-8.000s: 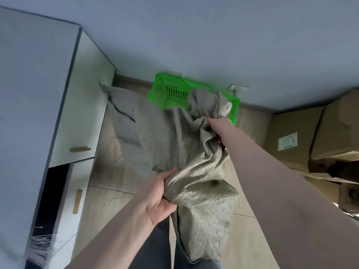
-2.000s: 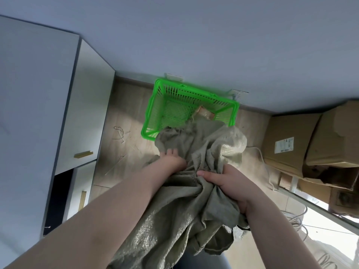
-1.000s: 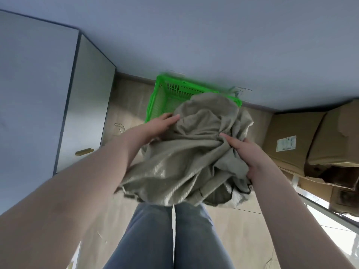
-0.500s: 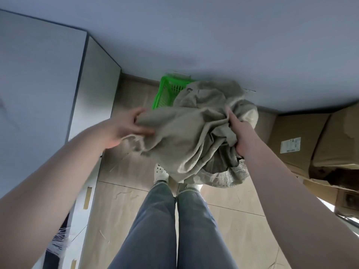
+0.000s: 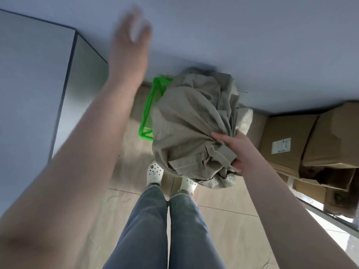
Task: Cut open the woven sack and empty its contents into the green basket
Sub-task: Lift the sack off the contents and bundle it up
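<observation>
The grey-beige woven sack [image 5: 186, 125] hangs bunched and crumpled in front of me, above my feet. My right hand [image 5: 236, 150] grips its gathered folds at the lower right side. My left hand [image 5: 132, 37] is raised high toward the wall, blurred, fingers apart and holding nothing. The green basket [image 5: 148, 111] stands on the floor by the wall; only its left rim shows, the rest is hidden behind the sack. Its contents are not visible.
A white cabinet [image 5: 37, 90] stands at the left. Cardboard boxes [image 5: 303, 140] are stacked at the right along the wall. My legs in jeans and white clogs [image 5: 154, 173] stand on the tiled floor below the sack.
My left hand has let go of the sack and swung up toward the wall. The sack now hangs from my right hand alone, bunched tighter.
</observation>
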`<state>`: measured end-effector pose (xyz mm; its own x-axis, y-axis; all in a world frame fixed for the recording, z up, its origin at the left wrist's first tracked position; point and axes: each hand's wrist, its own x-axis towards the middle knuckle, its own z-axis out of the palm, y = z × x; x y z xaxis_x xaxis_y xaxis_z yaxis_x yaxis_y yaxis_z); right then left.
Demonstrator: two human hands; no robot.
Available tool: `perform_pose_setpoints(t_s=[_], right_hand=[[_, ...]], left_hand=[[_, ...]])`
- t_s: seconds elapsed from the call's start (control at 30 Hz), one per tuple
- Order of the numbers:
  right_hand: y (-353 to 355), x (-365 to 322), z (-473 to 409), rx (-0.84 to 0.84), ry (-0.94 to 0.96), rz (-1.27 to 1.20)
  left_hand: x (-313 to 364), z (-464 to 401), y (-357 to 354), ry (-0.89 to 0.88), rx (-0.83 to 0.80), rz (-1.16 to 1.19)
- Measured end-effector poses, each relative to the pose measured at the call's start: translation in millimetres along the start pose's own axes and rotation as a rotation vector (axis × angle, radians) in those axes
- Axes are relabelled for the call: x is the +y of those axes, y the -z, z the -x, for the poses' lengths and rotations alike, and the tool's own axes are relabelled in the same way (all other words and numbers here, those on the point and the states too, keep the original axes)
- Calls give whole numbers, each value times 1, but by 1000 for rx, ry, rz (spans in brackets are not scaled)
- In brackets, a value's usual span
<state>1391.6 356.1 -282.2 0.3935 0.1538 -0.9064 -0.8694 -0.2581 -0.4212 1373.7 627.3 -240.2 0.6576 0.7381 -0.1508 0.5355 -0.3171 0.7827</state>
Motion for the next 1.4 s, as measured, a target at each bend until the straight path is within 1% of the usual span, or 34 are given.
perform_pose_setpoints(t_s=[0.03,0.07,0.1,0.17,0.2,0.3,0.33,0.37,0.4,0.43,0.5,0.53,0.57,0.6,0.63,0.7,0.73,0.77,0.8,0.83,0.87,0.9,0.93,0.97,1.03,1.1,1.13,1.17,1.2,1.23,1.27,1.3,1.33,1.4], right_hand=[[1,1,1,-6,2,-16],[0,3,2,-15,15,-26],[-3,5,3,-13,29,-11],[-5,14,-5,28,52,35],[-6,17,-8,41,42,6],[-8,16,-8,1,27,-57],[-8,15,-5,-37,43,-56],[-8,12,-3,-75,63,-52],[-10,10,-1,-98,79,-53],[-12,7,-1,-96,92,-36],[-12,8,-3,-71,116,14],[-13,8,-1,-69,129,22],[-16,8,2,-89,130,34],[-17,7,2,-119,134,61],[-20,7,3,-130,139,94],[-24,9,4,-60,164,163],[-26,12,5,-20,176,214],[-29,14,6,-11,179,269],[-32,12,10,-26,180,301],[-33,9,17,-56,188,309],[-30,6,19,-90,198,280],[-25,1,22,-117,216,225],[-21,-3,27,-136,252,166],[-17,-3,27,-116,274,127],[-8,8,19,-22,239,72],[-3,16,26,-8,150,-3],[-1,12,29,10,158,6],[3,6,31,16,201,20],[5,-2,35,-11,243,-1],[2,-7,39,-22,287,6],[1,-6,36,-22,287,4],[0,1,29,-6,264,-12],[-2,9,24,21,232,-30],[-5,20,15,94,145,-62]], left_hand=[[-3,-8,-10,-70,294,-18],[-8,-8,-26,-91,407,-124],[-16,-3,-45,-82,403,-238],[-28,7,-77,-135,234,-384],[-30,12,-88,-163,155,-434],[-49,23,-116,-229,-31,-528],[-58,28,-122,-262,-247,-583],[-71,38,-127,-281,-520,-641],[-80,45,-128,-245,-729,-715],[-89,48,-127,-196,-751,-697],[-105,47,-120,-113,-547,-626],[-110,50,-115,-153,-625,-659],[-120,56,-112,-137,-812,-698],[-126,58,-107,-135,-953,-764],[-126,56,-104,-53,-938,-750],[-105,46,-107,-70,-615,-562],[-84,42,-111,-81,-499,-421],[-66,34,-116,-55,-476,-263],[-51,26,-119,3,-531,-110],[-43,19,-122,108,-609,-13],[-39,14,-126,166,-713,-28],[-38,15,-128,167,-853,-82],[-37,19,-130,111,-949,-124],[-38,22,-130,22,-944,-133],[-43,25,-126,-104,-824,-178],[-44,39,-112,-217,-748,-285],[-45,41,-107,-256,-642,-249],[-45,42,-102,-251,-548,-171],[-47,43,-98,-224,-542,-126],[-47,48,-94,-201,-617,-160],[-49,52,-91,-196,-675,-242],[-52,53,-91,-186,-678,-310],[-57,52,-94,-136,-610,-307],[-57,51,-91,30,-445,-125]])
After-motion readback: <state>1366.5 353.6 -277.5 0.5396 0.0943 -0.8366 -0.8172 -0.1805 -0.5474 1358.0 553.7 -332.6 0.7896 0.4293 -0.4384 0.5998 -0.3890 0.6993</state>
